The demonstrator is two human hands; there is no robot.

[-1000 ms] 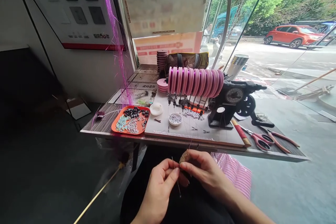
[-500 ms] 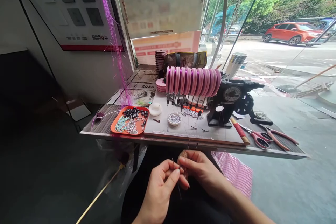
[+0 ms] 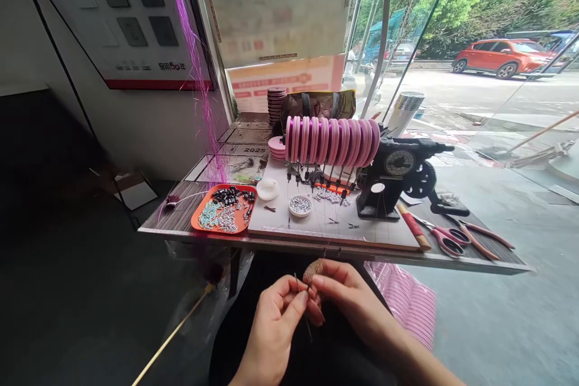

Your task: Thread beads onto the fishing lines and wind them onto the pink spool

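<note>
Below the table's front edge, my left hand (image 3: 277, 319) and my right hand (image 3: 348, 298) meet over my lap. The left thumb and forefinger pinch a thin dark needle-like pin (image 3: 302, 307) that stands nearly upright. My right fingers are closed round a small tan spool of thread (image 3: 312, 269), touching the left fingertips. A fine line runs up from my hands toward the row of pink line spools (image 3: 332, 140) on the table.
The wooden table (image 3: 176, 217) carries an orange tray (image 3: 224, 210) of small parts, a white bowl of beads (image 3: 301, 205), a black hand-crank winder (image 3: 400, 176), red scissors (image 3: 441, 240) and pliers (image 3: 486, 236). Purple strands (image 3: 194, 66) hang at the left. A thin stick (image 3: 172, 332) leans below.
Both hands stay together over my lap, with only small finger shifts. The tan spool has turned slightly in my right fingers. The view has dipped a little.
</note>
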